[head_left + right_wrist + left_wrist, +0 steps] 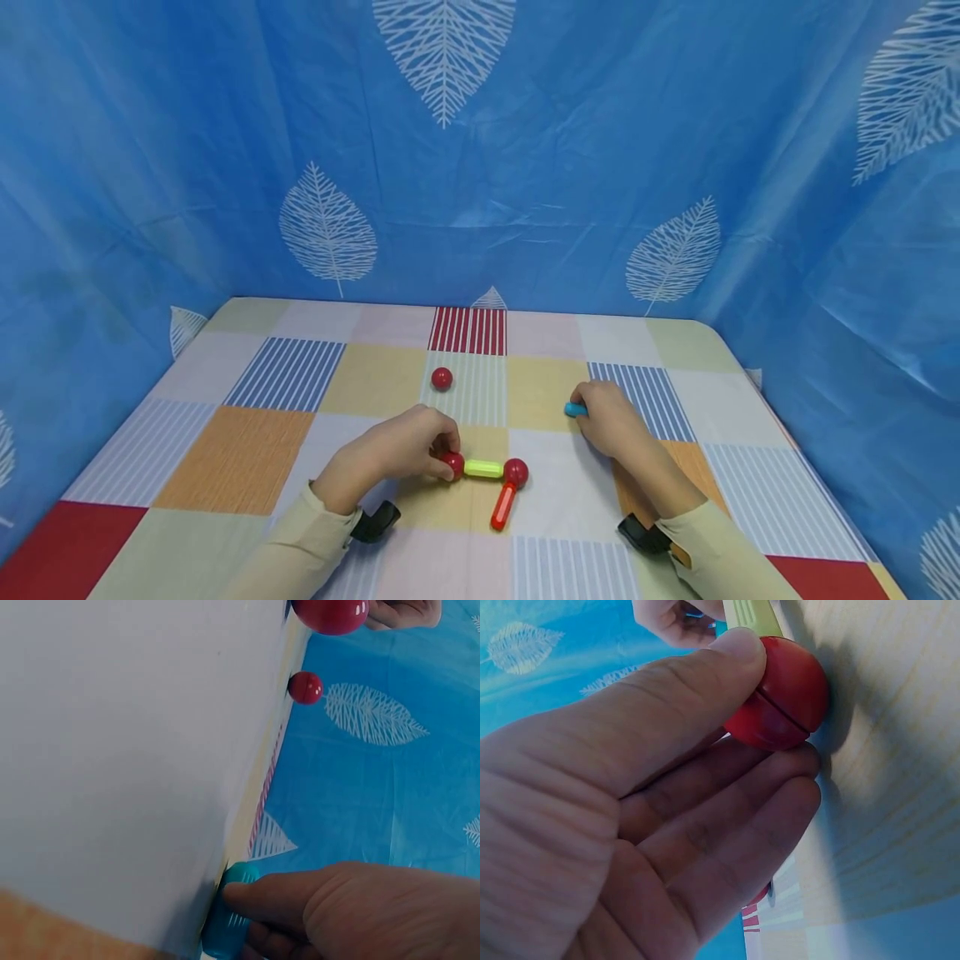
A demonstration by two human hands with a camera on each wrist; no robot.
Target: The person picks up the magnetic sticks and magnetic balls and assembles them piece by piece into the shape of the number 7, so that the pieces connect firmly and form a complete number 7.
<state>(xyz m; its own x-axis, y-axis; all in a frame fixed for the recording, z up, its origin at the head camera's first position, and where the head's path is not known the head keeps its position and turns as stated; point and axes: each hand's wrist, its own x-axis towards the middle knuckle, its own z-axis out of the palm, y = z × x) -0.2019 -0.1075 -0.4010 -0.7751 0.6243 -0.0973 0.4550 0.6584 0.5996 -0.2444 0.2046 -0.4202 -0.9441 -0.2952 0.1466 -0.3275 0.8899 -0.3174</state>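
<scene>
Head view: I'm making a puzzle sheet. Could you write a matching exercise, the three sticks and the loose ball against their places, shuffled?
1. Red stick
2. Loose ball
3. Blue stick
4. Yellow-green stick

A. Between two red balls
B. In the right hand
C. One end at a ball, the other free
D. Lying apart, untouched

Pairs: 1-C, 2-D, 3-B, 4-A

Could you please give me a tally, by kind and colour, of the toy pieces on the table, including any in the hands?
Red balls: 3, one of them held by the left hand
Yellow-green rod: 1
Red rod: 1
Blue rod: 1, held by the right hand
Total: 6
</scene>
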